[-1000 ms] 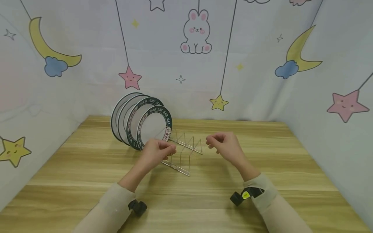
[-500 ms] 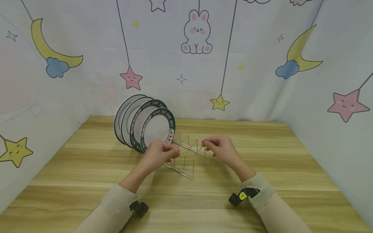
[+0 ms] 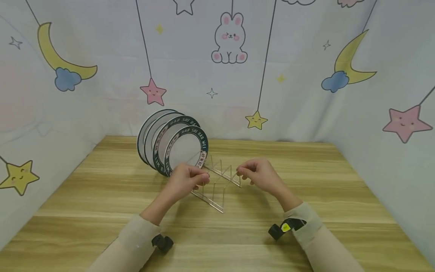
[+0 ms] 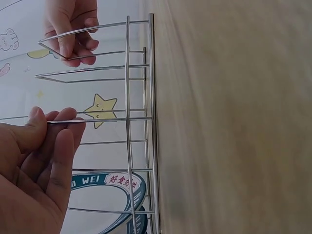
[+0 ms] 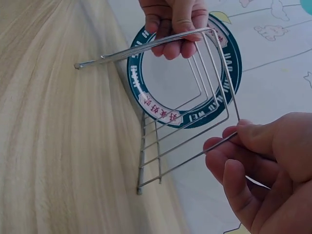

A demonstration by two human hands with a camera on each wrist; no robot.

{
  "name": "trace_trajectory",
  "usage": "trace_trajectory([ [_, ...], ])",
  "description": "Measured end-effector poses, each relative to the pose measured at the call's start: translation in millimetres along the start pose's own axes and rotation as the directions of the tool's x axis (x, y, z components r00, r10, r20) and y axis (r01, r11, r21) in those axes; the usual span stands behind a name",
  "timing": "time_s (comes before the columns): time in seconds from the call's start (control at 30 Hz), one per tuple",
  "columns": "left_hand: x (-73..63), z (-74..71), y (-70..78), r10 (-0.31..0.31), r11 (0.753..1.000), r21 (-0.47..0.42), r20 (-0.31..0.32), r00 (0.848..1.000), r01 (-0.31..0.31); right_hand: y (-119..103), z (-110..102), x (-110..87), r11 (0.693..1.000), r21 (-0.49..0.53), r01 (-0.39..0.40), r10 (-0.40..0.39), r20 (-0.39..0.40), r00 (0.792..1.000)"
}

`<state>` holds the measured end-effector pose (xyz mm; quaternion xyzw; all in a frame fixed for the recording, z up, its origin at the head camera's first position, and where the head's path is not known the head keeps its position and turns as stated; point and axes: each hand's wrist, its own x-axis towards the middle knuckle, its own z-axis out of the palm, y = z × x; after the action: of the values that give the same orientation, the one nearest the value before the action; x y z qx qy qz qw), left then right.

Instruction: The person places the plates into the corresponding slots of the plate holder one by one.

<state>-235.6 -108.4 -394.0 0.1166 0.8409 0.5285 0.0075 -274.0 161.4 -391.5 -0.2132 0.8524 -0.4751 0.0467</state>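
Observation:
A silver wire dish rack [image 3: 208, 203] stands on the table, its zigzag dividers facing up. Several round white plates [image 3: 185, 151] with dark green lettered rims lean in its far left end. My left hand [image 3: 181, 179] pinches one of the middle wires between thumb and fingers; the left wrist view shows the thumb [image 4: 34, 127] on that wire. At the rack's near right end, my right hand [image 3: 263, 175] pinches the upper corner of the last wire, as the right wrist view shows with the thumb [image 5: 253, 136] against it. Several dividers between the plates and the right end hold nothing.
The wood-grain table [image 3: 255, 241] extends around the rack on all sides. Behind it hangs a pale cloth backdrop [image 3: 190, 53] printed with stars, moons and a rabbit. Small black wrist cameras [image 3: 276, 231] are strapped to both forearms.
My right hand has moved left and slightly down, from beside the rack onto its end wire. The rack and plates have shifted slightly to the right, with my left hand still on the rack.

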Motion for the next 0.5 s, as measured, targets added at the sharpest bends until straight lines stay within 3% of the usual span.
trace_trajectory([
  [0.27, 2.3, -1.5, -4.7, 0.001, 1.000, 0.004, -0.045, 0.999, -0.001, -9, -4, -5.2, 0.999, -0.039, 0.021, -0.017, 0.119, 0.993],
  [0.5, 3.5, -5.5, -5.1, -0.041, 0.999, -0.003, -0.036, 0.998, 0.041, -18, -4, -10.6, 0.999, -0.033, 0.025, -0.016, 0.253, 0.967],
])
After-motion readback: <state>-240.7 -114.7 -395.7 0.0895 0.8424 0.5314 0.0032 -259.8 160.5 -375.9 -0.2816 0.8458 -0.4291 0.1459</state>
